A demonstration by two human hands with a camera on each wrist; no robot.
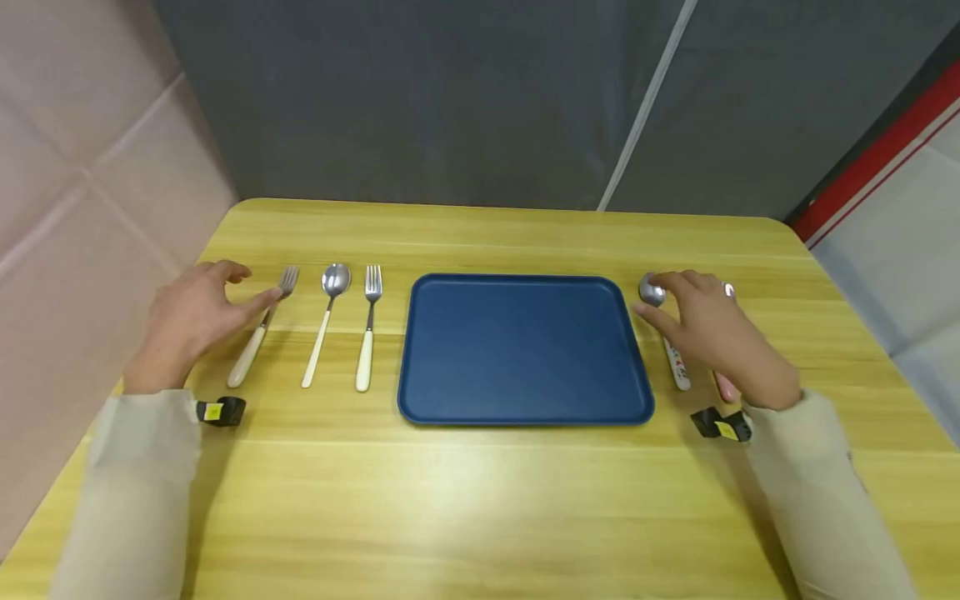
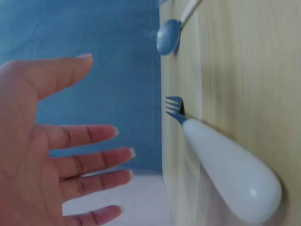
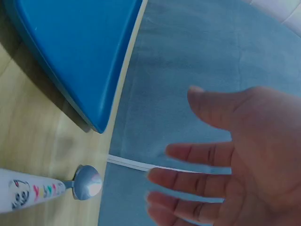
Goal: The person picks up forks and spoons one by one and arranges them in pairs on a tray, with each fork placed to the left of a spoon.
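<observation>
A blue tray (image 1: 525, 412) lies in the middle of the wooden table (image 1: 480, 500). Left of it lie a cream-handled fork (image 1: 258, 337), a spoon (image 1: 324, 325) and a second fork (image 1: 367, 333). My left hand (image 1: 225, 296) hovers over the leftmost fork (image 2: 225, 165), fingers spread (image 2: 89, 162), holding nothing. Right of the tray lies a spoon with a white printed handle (image 1: 677, 367), and a pink-handled utensil (image 1: 726, 386) is partly hidden under my right hand (image 1: 686, 308). That hand (image 3: 225, 165) is held open above the spoon (image 3: 87, 183), apart from it.
A padded pink wall (image 1: 82, 192) stands on the left and a grey curtain (image 1: 465, 92) behind the table's far edge. Black wrist bands with yellow tags (image 1: 221, 411) (image 1: 720, 425) sit on both sleeves. The tray (image 3: 80, 52) holds nothing.
</observation>
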